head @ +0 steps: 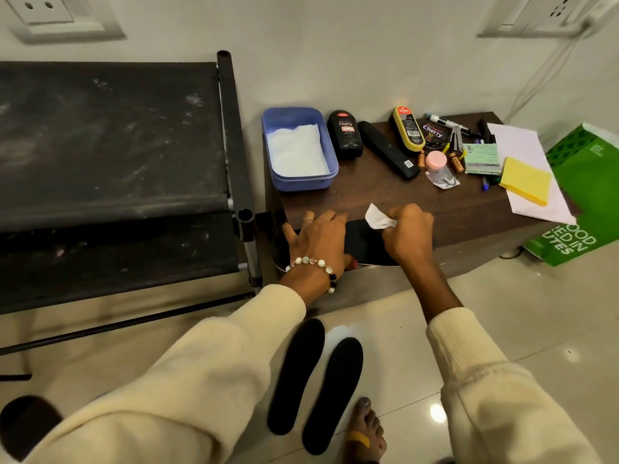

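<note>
Child: Where is the thing being cleaned?

Helper: The flat black thing (pixel 365 244) lies on the near edge of the dark brown wooden desk (pixel 368 192). It may be a shoe, but I cannot tell. A bit of it seems to stick out over the edge, toward the person. The left hand (pixel 318 236) lies on its left end with fingers spread out, pressing it down. The right hand (pixel 407 234) pinches a small crumpled white wipe (pixel 378 218) in curled fingers, right on the black thing.

Child: So what could go wrong?

Helper: I think it could slip. It sits so near the edge that one hard rub toward the person could pull it off. Then it would drop to the shiny floor, where two long black insoles (pixel 298 376) lie near a bare foot (pixel 366 433). The left hand must press down well.

Child: Anything else?

Helper: The wipe is little and thin. It may tear or bunch up. Then the fingers would rub the black thing and get dirty, and maybe the cream sleeves would too. More white paper lies in the blue plastic tub (pixel 332 162) at the far left of the desk, close enough to reach. But the black polish bottle (pixel 345 135) is just right of the tub. A fast grab for new paper could bump it.
</note>
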